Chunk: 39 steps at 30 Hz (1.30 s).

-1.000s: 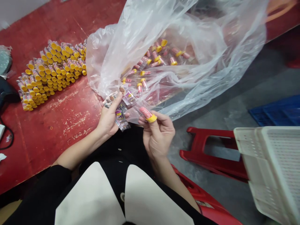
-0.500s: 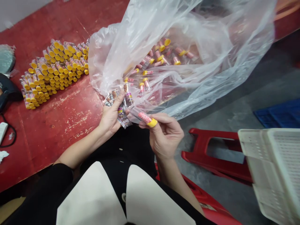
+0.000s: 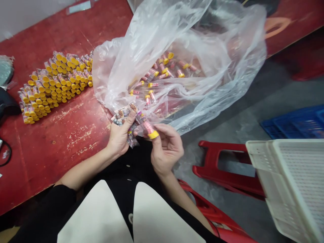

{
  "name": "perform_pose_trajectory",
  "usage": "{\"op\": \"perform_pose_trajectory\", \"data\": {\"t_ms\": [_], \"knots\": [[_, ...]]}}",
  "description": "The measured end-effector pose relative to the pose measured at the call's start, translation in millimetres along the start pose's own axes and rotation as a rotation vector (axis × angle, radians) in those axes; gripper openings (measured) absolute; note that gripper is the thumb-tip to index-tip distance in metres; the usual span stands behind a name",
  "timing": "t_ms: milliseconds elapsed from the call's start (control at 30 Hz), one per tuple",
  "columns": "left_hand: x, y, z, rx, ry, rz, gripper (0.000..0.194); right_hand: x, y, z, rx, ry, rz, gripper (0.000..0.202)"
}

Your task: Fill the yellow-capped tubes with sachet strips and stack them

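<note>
My left hand [image 3: 120, 135] is closed on several small printed plastic sachets [image 3: 120, 114], its thumb lying across them. Between the thumb and fingers of my right hand [image 3: 167, 147] is a clear tube [image 3: 149, 129] with pink filling and a yellow cap. The cap end points toward me, and the tube's far end meets the sachets; whether it is inside one I cannot tell. Just beyond my hands, a large clear plastic bag [image 3: 202, 101] holds loose capped tubes [image 3: 162, 69].
Many wrapped tubes are stacked [image 3: 50, 86] with yellow caps facing me on the red table [image 3: 73, 128]. To the right are a red stool [image 3: 227, 172], a white plastic crate [image 3: 273, 175] and a blue crate [image 3: 296, 121]. An orange ring-shaped handle [image 3: 278, 25] lies at the far right.
My right hand has moved left with the tube, bringing its far end up to the sachets in my left hand. The whole view has shifted slightly.
</note>
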<state>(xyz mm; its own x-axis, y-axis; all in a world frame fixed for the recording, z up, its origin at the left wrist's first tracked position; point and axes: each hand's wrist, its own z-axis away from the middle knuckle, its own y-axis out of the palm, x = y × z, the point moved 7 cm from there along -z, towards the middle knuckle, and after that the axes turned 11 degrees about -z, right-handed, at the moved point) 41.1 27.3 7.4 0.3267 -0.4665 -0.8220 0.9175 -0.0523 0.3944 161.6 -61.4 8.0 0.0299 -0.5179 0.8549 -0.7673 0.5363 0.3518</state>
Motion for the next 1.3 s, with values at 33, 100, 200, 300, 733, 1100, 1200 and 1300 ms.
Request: {"op": "perform_pose_trajectory", "data": {"t_ms": [33, 100, 200, 300, 733, 1100, 1200, 1300], "knots": [[-0.8, -0.2, 0.3, 0.008, 0.004, -0.007, 0.053, 0.5, 6.8, -1.8, 0.079, -0.035, 0.032, 0.035], [-4.6, -2.9, -0.8, 0.01, 0.026, -0.004, 0.052, -0.1, 22.9, -7.4, 0.24, -0.095, 0.102, 0.046], [-14.6, -13.1, -6.5, -0.028, 0.073, 0.022, 0.052, -3.9, 44.1, -21.5, 0.31, -0.168, 0.144, 0.04], [-28.0, -27.7, -16.4, -0.097, 0.117, 0.05, 0.053, -15.2, 66.1, -37.7, 0.248, -0.182, 0.095, 0.026], [-90.6, -115.0, -111.7, -0.32, 0.29, 0.156, 0.059, -119.8, 194.8, -79.9, 0.409, 0.003, -0.001, 0.017], [-120.0, -159.7, -151.3, -0.459, 0.29, 0.208, 0.05, -150.3, 254.4, -92.6, 0.439, -0.086, -0.011, 0.017], [-121.5, -172.2, -149.2, -0.476, 0.251, 0.227, 0.044, -176.9, 280.1, -98.4, 0.397, -0.056, -0.005, 0.017], [-105.8, -181.0, -124.4, -0.479, 0.171, 0.198, 0.038, -190.9, 314.1, -102.5, 0.428, 0.01, 0.107, 0.016]]}}
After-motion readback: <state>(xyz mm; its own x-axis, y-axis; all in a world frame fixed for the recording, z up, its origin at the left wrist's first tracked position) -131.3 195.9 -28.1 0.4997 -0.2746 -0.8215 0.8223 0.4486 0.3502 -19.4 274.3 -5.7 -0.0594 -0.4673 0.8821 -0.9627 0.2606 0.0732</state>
